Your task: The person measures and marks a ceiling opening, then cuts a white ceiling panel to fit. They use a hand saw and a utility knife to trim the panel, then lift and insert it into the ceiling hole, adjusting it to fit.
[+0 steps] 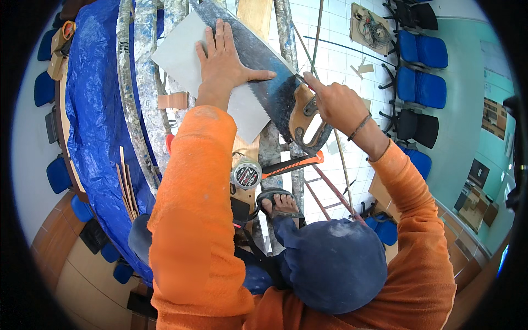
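My left hand (223,60) lies spread on a hand saw's dark blade (268,102) and the pale grey board (176,55) under it. The saw's wooden handle (301,105) is at the right, just below my right hand (330,99), whose fingers are closed on something small at the blade's straight back edge; I cannot make out what. Below the board lie a round tape measure (246,175) and a tool with an orange and black handle (291,164), on or beside a light wooden plank (253,14).
Paint-splattered planks (147,110) and a blue tarp (93,110) run along the left, with thin wood strips (126,181). Blue chairs (429,88) line the right of the tiled floor (330,49), where a bundle of cable (371,30) lies. My sandalled foot (280,203) is below.
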